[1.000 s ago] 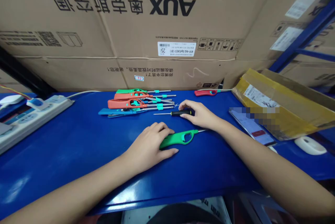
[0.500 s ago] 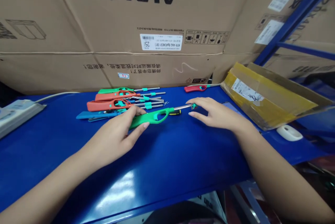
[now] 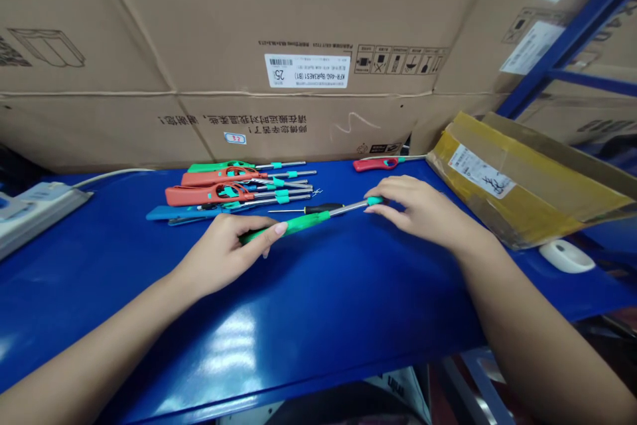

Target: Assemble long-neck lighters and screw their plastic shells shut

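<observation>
- While the left hand (image 3: 219, 256) is closed around the handle of the green lighter (image 3: 308, 221), the right hand (image 3: 423, 209) pinches the teal tip piece (image 3: 375, 200) at the end of its metal rod (image 3: 348, 207), thumb below and fingers above.
- Location: the lighter lies across the gap between the 2 hands, over the middle of the blue table (image 3: 318, 319), rod end slightly higher in view. Clearance beneath it cannot be told.
- Step in hand, as judged: working on the tip piece with the body braced. Whether the piece is being fitted, turned or drawn off cannot be told.
- Next move, as judged: it calls for a firm left grip and a straight right-hand action along the rod, without bending it.
- Obstruction: the screwdriver (image 3: 326, 208) lies just behind the rod; the row of lighters (image 3: 213, 195), including 2 orange, lies behind the left hand.
- Rear limit: the large carton (image 3: 223, 67) stands along the back. The yellow-taped box (image 3: 537, 186) bounds the right rear, with the white mouse (image 3: 567, 256) near its front.
- Open room: broad bare surface in front of the hands, down to the front edge.
</observation>
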A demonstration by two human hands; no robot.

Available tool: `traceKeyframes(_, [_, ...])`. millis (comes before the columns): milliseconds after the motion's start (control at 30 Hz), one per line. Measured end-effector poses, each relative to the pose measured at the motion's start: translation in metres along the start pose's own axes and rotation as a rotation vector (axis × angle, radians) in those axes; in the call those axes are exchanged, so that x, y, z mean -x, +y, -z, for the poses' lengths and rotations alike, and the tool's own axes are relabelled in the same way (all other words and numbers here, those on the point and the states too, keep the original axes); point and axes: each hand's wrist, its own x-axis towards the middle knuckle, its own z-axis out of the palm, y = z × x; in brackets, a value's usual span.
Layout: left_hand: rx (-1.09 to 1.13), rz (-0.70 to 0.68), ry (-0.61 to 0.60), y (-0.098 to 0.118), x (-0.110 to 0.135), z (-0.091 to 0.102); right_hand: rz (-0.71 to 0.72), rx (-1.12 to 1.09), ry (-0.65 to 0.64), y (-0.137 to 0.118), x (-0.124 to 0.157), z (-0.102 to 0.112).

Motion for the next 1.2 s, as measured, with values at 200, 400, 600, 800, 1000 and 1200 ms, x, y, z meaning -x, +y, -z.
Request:
traceKeyframes(200, [0.028,0.019,-0.068,0.006,0.002,-0.004,0.181,0.114,-0.059,-0.016,-0.004,-0.014])
traceKeyframes(400, [0.069,-0.021,-0.154,0.014,0.008,-0.013,0.292,0.017,-0.048,-0.041,-0.005,-0.031])
traceKeyframes(600, [0.098,0.025,-0.167,0.013,0.006,-0.017,0.257,-0.043,-0.107,-0.047,-0.005,-0.038])
traceKeyframes(800, [0.129,0.065,-0.167,0.01,0.003,-0.016,0.17,-0.093,-0.154,-0.036,-0.005,-0.028])
traceKeyframes(1000, [0.08,-0.059,-0.096,0.008,0.01,-0.024,0.214,-0.173,-0.094,-0.039,-0.003,-0.034])
traceKeyframes(1200, [-0.044,-0.25,0.011,0.009,0.017,-0.031,0.183,-0.251,-0.131,-0.038,-0.002,-0.034])
